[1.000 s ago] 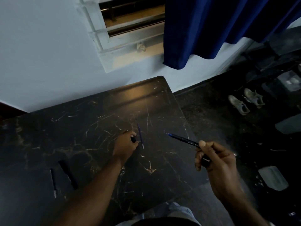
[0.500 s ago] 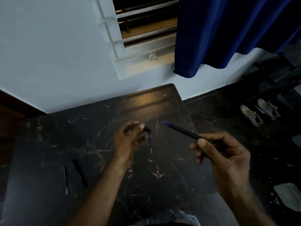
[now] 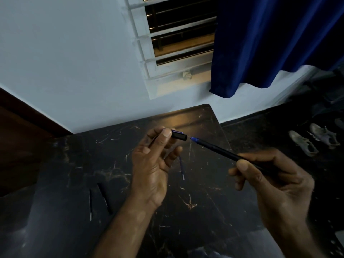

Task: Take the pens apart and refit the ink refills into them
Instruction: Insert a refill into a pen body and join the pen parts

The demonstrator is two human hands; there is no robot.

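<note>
My left hand (image 3: pixel 154 164) holds a short black pen cap (image 3: pixel 179 135) with a blue clip between thumb and fingers, its open end facing right. My right hand (image 3: pixel 275 179) grips a black pen (image 3: pixel 219 148) by its rear half; its blue tip points left and sits just short of the cap's mouth. Both are raised above the dark marble table (image 3: pixel 204 211). A thin blue ink refill (image 3: pixel 181 167) lies on the table below my left fingers. At the left of the table lie a black pen barrel (image 3: pixel 104 198) and a thin refill (image 3: pixel 90 204) side by side.
The table's far right corner meets a pale wall under a barred window (image 3: pixel 176 34). A blue curtain (image 3: pixel 270 43) hangs at the upper right. Shoes (image 3: pixel 314 138) rest on the dark floor to the right. A wooden surface (image 3: pixel 18 138) borders the left.
My left hand lifted the cap off the table and turned it toward the pen. My right hand brought the pen's tip leftward up to the cap. The camera tilted upward.
</note>
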